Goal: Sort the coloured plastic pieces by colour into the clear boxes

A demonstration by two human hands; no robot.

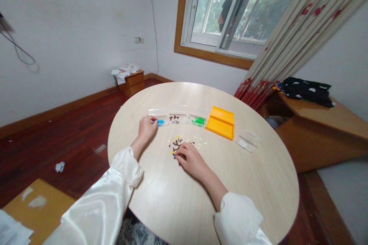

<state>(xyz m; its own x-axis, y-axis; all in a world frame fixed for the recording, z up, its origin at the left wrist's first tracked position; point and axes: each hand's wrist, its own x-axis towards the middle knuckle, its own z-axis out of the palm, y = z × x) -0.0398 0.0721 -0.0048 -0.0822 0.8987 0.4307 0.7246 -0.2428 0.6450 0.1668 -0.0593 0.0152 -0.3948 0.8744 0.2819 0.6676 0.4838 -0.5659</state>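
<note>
Box (165, 125) of blue pieces (160, 121) lies far and left of the right hand (191, 158), which pinches a small blue piece (174, 156), long axis indiscernible. Left hand (147, 127) is nearer, fingertips at the box's left side; whether it grips cannot be determined.

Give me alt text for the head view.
A person's right hand appears to pinch a tiny blue piece over brown and yellow pieces on a round table; the left hand is at a clear box of blue pieces. Alongside are boxes of brown and green pieces and an open yellow case.
</note>
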